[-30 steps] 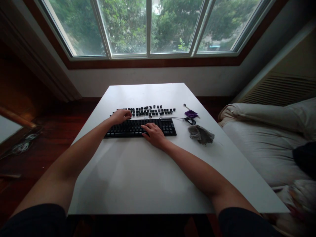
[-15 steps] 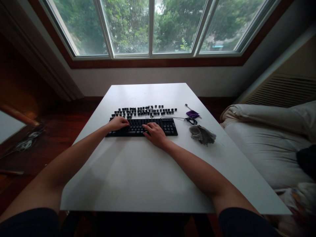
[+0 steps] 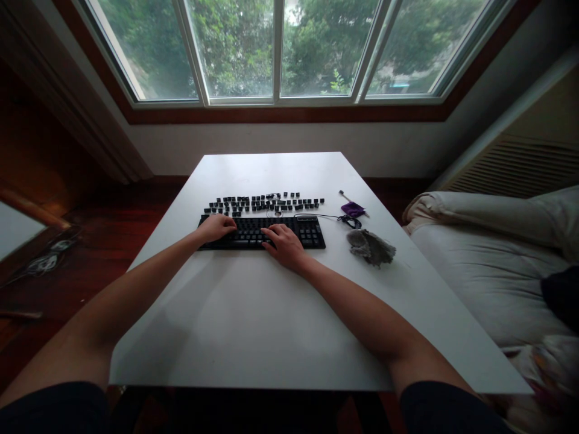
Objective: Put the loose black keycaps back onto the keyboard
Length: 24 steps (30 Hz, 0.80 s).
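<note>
A black computer keyboard [image 3: 312,236] lies on the white table in front of me. Over its left part is my left hand [image 3: 216,228], thumb and fingertips pinched together at the keys; whatever they may hold is too small to make out. My right hand [image 3: 286,243] rests on the middle of the keyboard, to the right of the left one, with fingers stretched out and thumb apart. Behind the keyboard, several loose black keycaps [image 3: 266,206] stand in uneven rows.
To the right lie the coiled keyboard cable [image 3: 351,222], a purple cloth [image 3: 353,209], a thin stick-like tool [image 3: 345,196] and a crumpled grey rag [image 3: 371,248]. A cushioned seat [image 3: 479,265] stands right of the table [image 3: 253,337]. A window is beyond it.
My left hand and forearm have shifted very slightly, still pinched at the keyboard's left part. My right hand looks unmoved, and the keycaps lie as before.
</note>
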### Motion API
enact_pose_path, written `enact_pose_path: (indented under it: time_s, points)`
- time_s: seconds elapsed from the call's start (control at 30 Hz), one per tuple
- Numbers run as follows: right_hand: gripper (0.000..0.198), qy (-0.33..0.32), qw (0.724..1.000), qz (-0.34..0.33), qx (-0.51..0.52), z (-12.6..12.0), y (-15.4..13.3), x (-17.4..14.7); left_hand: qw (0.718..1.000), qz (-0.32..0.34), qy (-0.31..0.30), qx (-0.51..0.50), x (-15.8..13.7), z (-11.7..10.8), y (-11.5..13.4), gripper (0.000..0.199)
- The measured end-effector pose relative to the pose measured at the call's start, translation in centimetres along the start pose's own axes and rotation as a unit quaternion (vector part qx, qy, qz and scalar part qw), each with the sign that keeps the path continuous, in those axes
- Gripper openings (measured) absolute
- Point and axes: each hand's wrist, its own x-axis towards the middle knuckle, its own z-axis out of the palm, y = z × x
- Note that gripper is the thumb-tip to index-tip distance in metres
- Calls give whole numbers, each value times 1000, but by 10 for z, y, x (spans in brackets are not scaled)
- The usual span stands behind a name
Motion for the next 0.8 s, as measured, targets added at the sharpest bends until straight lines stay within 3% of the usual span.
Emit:
enact_pose_path:
  time_s: [0.2,0.47,0.8]
  points:
    - [44,0,1000,3,1,1,0,1,999,0,36,34,-6,3,6,28]
    - [44,0,1000,5,-1,2,1,1,985,106,75,109,-23,1,13,30]
    - [45,-7,1000,10,9,0,0,0,998,16,45,39,-15,-1,13,23]
